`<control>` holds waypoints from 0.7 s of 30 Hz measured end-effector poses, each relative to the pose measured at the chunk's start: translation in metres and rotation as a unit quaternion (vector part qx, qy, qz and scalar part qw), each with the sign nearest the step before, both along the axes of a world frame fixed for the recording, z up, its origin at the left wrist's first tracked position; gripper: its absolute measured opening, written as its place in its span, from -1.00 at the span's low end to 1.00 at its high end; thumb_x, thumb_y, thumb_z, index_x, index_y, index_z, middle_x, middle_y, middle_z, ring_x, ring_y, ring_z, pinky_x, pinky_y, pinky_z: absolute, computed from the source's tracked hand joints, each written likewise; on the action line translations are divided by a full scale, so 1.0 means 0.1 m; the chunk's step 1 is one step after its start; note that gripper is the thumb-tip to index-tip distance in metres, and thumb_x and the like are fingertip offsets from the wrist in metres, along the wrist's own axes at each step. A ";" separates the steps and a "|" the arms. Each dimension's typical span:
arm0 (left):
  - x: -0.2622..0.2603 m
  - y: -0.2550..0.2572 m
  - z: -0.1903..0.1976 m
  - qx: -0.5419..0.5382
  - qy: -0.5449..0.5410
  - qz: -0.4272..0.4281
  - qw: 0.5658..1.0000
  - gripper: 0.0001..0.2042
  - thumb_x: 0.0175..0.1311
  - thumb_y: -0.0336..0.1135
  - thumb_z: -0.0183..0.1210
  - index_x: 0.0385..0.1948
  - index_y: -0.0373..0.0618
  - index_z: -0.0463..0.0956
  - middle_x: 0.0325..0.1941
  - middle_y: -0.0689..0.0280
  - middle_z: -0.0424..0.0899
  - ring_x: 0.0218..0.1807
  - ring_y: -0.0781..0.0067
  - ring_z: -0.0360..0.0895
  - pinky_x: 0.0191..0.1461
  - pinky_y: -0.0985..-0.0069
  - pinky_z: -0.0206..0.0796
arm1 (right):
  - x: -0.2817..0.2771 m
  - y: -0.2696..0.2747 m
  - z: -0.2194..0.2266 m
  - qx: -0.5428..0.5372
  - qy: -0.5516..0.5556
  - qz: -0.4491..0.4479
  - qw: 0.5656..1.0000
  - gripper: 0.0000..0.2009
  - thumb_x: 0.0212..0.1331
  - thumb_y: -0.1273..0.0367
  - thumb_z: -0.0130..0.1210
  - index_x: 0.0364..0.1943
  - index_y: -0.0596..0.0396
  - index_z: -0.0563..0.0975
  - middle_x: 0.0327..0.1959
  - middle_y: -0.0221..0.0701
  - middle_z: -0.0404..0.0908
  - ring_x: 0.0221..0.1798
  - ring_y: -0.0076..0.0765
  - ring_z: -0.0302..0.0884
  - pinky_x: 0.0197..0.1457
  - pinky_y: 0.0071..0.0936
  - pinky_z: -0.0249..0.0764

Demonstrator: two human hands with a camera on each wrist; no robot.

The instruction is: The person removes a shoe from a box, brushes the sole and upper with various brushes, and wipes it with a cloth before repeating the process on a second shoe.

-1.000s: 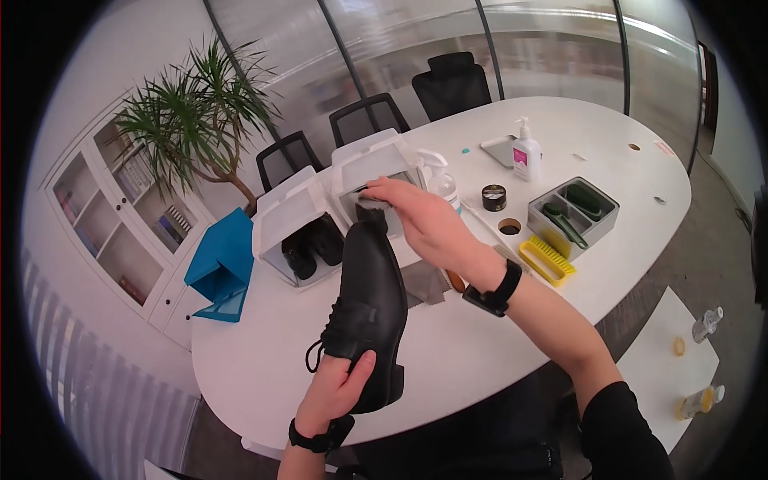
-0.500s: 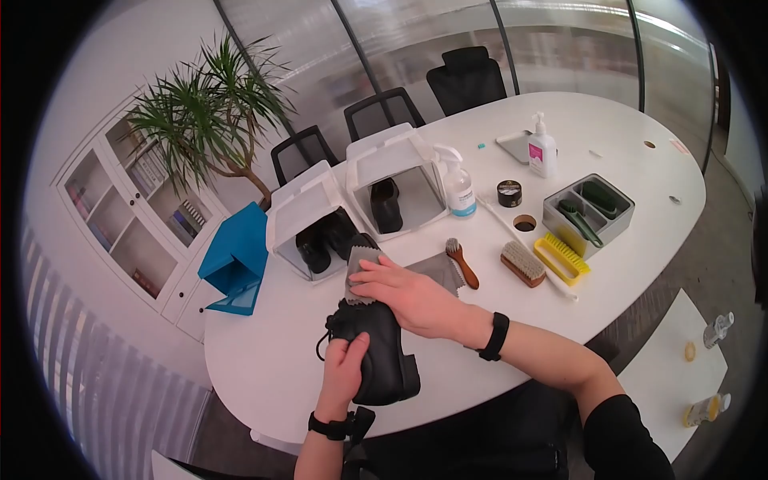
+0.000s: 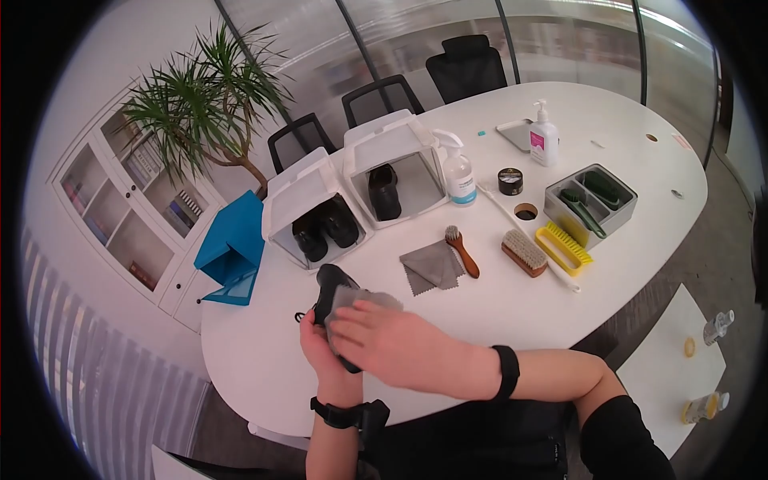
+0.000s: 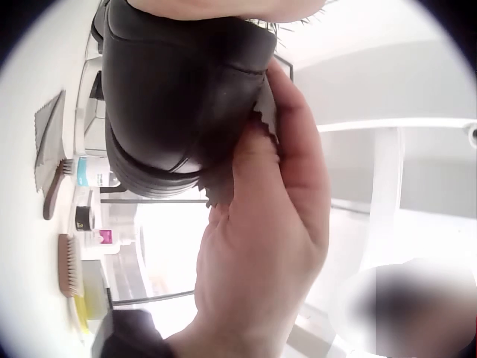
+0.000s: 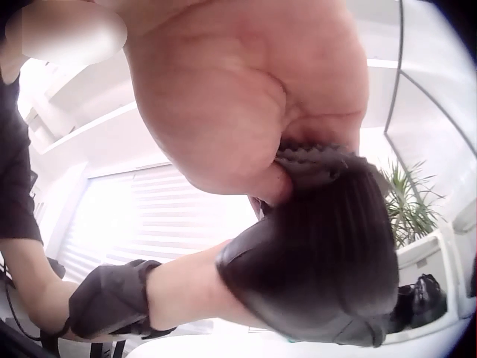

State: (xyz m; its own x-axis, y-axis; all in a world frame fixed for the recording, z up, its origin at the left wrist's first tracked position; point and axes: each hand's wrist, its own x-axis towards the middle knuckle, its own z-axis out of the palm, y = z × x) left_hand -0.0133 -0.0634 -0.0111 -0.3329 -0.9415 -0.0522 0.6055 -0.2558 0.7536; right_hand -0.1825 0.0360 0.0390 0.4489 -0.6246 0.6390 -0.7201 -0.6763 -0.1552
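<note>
Low over the near edge of the table, the left hand [image 3: 326,356] grips a black leather shoe [image 3: 330,286], its laces at the left side. A grey cloth [image 3: 379,299] with zigzag edges lies against the shoe under the right hand [image 3: 412,350], whose fingers reach across it. Seen from the left wrist, the right hand [image 4: 257,231] pinches the cloth [image 4: 218,185] by thumb and fingers beside the shoe's rounded end [image 4: 171,89]. The right wrist view has the cloth [image 5: 313,162] between the right palm [image 5: 246,97] and the shoe [image 5: 320,261].
Beyond the shoe stand two white boxes [image 3: 302,186] with black shoes inside. A second grey cloth [image 3: 432,267], a wooden-handled brush [image 3: 464,254], a block brush [image 3: 524,256], a yellow brush [image 3: 565,250], a spray bottle [image 3: 460,180] and a metal tin [image 3: 612,222] lie rightward. A blue holder [image 3: 232,250] is left.
The shoe has been drawn nearer to the body and turned. With the cloth, the right hand has moved down from the toe, and the second cloth and wooden-handled brush are now uncovered.
</note>
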 end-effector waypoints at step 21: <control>0.64 0.06 -0.29 -0.372 -0.342 0.056 0.861 -0.64 0.60 -0.19 -0.09 0.26 -0.15 0.43 0.26 0.15 0.62 0.17 0.23 0.62 0.34 0.32 0.45 | -0.02 0.34 -0.10 -0.266 -0.021 0.225 0.937 -0.54 0.56 0.37 -0.17 0.48 -0.07 0.42 0.58 -0.51 0.34 0.63 -0.38 0.21 0.70 -0.35 0.11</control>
